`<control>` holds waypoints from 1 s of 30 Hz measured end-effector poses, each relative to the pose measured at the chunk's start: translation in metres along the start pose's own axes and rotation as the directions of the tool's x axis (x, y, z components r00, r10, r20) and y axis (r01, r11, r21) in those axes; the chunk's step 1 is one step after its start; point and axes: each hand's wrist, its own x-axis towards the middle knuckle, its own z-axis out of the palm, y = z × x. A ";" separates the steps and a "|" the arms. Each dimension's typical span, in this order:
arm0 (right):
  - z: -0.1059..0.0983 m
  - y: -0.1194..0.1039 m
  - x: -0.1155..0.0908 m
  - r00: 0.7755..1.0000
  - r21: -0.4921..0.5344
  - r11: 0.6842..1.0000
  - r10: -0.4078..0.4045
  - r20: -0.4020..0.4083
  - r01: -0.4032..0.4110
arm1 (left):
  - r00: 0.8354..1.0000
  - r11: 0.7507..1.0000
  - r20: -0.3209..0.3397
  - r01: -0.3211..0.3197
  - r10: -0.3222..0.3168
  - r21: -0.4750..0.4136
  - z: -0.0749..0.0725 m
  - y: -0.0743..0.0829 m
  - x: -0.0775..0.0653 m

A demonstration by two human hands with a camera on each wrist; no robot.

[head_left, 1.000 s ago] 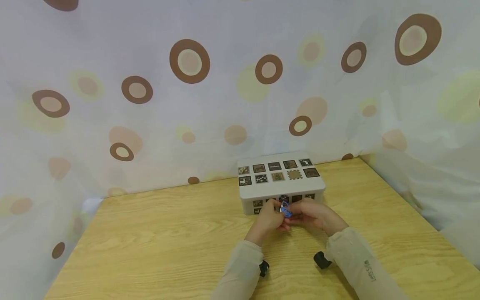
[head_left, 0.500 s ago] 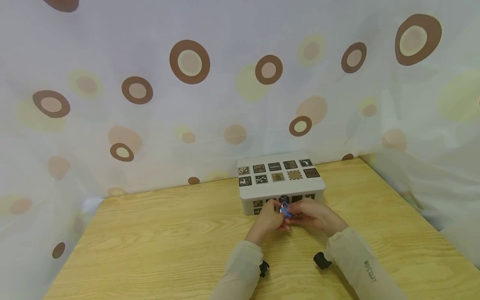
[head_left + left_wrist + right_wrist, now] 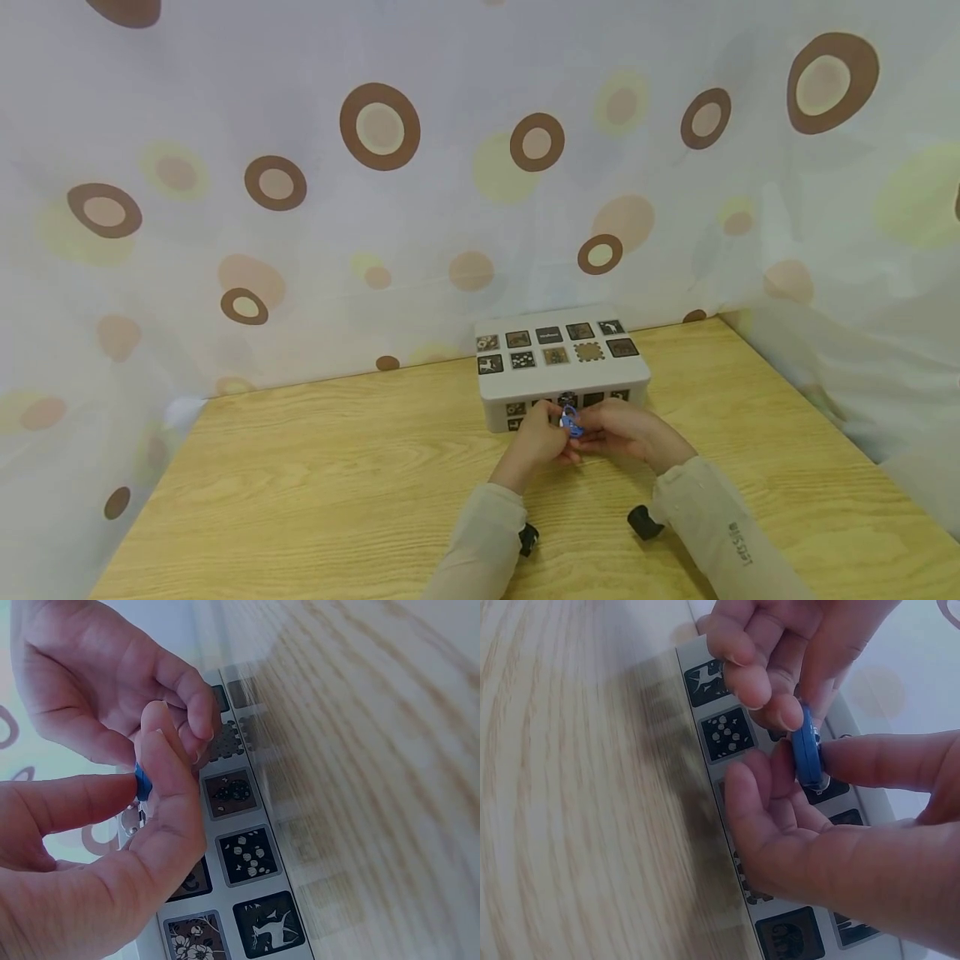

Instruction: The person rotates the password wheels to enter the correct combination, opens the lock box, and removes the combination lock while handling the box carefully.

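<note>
A small blue padlock [image 3: 573, 428] with a looped shackle is held at the front of a white box [image 3: 562, 383] covered in dark square pictures. My left hand [image 3: 536, 440] pinches it from the left between thumb and fingers. From the right, my right hand [image 3: 628, 428] grips it too, and in the right wrist view the thumb presses on the face of the padlock [image 3: 805, 754]. Just above it, a dark metal clasp [image 3: 567, 398] shows on the box front. Whether the shackle passes through the clasp cannot be made out. The box lid is down.
The box stands at the back of a wooden table [image 3: 337, 475], near a white curtain [image 3: 435, 208] with brown and yellow circles. That curtain also hangs along both sides. Black wrist-worn pieces [image 3: 643, 522] hang below the sleeves.
Both hands stay at the box front with the padlock between them. Only slight finger movement shows, and the padlock's angle shifts a little.
</note>
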 end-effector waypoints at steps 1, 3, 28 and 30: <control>0.001 0.000 0.000 1.000 0.006 1.000 -0.002 0.001 0.002 | 1.000 1.000 0.000 0.001 -0.001 0.001 0.000 0.000 0.000; 0.001 -0.001 -0.001 1.000 0.010 1.000 -0.005 0.008 0.004 | 1.000 1.000 0.001 0.001 -0.001 0.004 0.000 0.000 0.000; 0.000 0.001 0.000 1.000 0.010 1.000 -0.001 0.005 0.001 | 1.000 1.000 -0.004 0.005 -0.006 -0.012 0.001 0.000 0.000; 0.000 0.000 0.000 1.000 0.019 1.000 -0.004 0.007 0.004 | 1.000 1.000 -0.008 0.005 -0.005 -0.021 0.001 0.000 0.000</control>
